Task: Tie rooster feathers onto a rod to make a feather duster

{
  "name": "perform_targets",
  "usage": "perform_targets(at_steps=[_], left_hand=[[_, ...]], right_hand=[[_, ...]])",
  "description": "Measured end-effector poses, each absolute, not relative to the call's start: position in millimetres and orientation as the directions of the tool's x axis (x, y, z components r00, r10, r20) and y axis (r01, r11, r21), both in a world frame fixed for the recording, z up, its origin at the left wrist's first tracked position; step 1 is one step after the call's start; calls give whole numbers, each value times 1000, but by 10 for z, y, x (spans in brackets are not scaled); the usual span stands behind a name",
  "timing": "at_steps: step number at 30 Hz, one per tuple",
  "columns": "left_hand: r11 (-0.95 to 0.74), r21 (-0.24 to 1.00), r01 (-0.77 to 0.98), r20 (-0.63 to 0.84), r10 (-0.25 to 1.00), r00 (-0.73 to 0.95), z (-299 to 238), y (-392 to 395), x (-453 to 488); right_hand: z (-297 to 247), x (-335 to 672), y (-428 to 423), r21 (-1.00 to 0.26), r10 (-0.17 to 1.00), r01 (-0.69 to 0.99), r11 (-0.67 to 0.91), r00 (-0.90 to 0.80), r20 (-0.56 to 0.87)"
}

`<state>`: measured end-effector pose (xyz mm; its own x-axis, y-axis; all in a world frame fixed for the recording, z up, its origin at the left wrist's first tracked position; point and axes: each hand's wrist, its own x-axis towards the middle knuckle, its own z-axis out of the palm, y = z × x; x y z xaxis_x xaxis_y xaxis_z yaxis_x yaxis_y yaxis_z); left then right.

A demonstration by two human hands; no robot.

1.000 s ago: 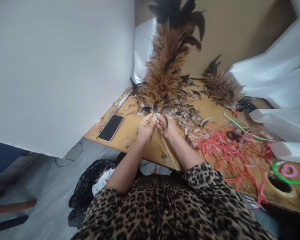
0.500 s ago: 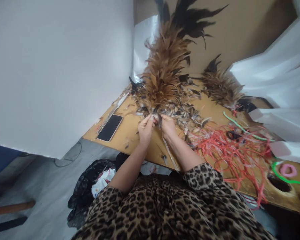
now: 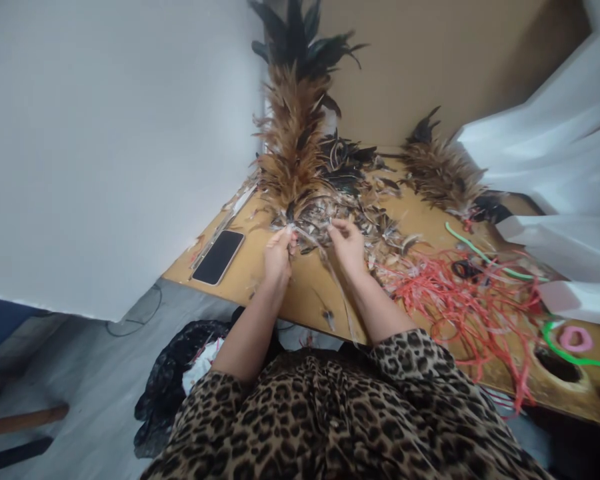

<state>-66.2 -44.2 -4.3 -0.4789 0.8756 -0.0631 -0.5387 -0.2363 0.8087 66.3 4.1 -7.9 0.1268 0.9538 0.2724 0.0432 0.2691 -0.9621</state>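
My left hand (image 3: 279,253) is closed in a pinch at the bottom end of a tall feather bundle (image 3: 295,147), brown along its length and black at the top. A thin, clear plastic strip (image 3: 330,263) runs from my left fingertips across to the right, then hangs down past the table's front edge. Apart from it, my right hand (image 3: 349,241) is raised with thumb and forefinger pressed together; a pale speck shows at the tips, too small to name. Loose feathers (image 3: 375,220) lie behind and beside both hands.
A phone (image 3: 219,257) lies at the left of the wooden table (image 3: 310,303). To the right are tangled red strings (image 3: 460,300), a green strip (image 3: 473,247) and a shorter feather bundle (image 3: 440,170). A round hole (image 3: 557,365) cuts the table at right. White board (image 3: 105,147) stands left.
My hands have moved apart, the right one going right and the left one slightly left. The tall feather bundle has shifted left and stands straighter, uncovering dark feathers behind it.
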Motion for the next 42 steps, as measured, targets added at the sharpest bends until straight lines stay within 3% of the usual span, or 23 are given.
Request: perform_targets(at_steps=[2, 4, 10, 15, 19, 28, 32, 35, 42], left_hand=[[-220, 811, -542, -82, 875, -478, -37, -418, -678], [-202, 810, -551, -96, 880, -465, -45, -394, -671], [-190, 792, -580, -80, 910, -407, -101, -352, -620], [-195, 770, -607, -61, 925, -375, -131, -351, -629], [-174, 757, -630, -85, 930, -358, -146, -351, -646], [-182, 733, -656, -121, 914, -388, -169, -339, -705], [-184, 740, -647, -130, 904, -406, -176, -335, -688], [-185, 750, -635, -130, 900, -416, -195, -331, -654], [-157, 783, -602, -123, 909, -397, -206, -346, -610]], right_hand=[[-28, 787, 77, -885, 869, 191, 425, 188, 458], [30, 872, 88, -830, 843, 278, 484, 104, 527], [-3, 830, 171, -783, 898, 442, 437, -256, 357], [-85, 663, 241, -748, 923, 551, 369, -311, 226], [-145, 559, 270, -715, 909, 565, 411, -307, 281], [-241, 801, 447, -835, 937, 442, 329, -266, 228], [-117, 800, 409, -995, 971, 77, 58, -237, 38], [-9, 660, 290, -984, 952, -165, -68, -304, -15], [103, 309, 73, -965, 971, -262, 10, -229, 72]])
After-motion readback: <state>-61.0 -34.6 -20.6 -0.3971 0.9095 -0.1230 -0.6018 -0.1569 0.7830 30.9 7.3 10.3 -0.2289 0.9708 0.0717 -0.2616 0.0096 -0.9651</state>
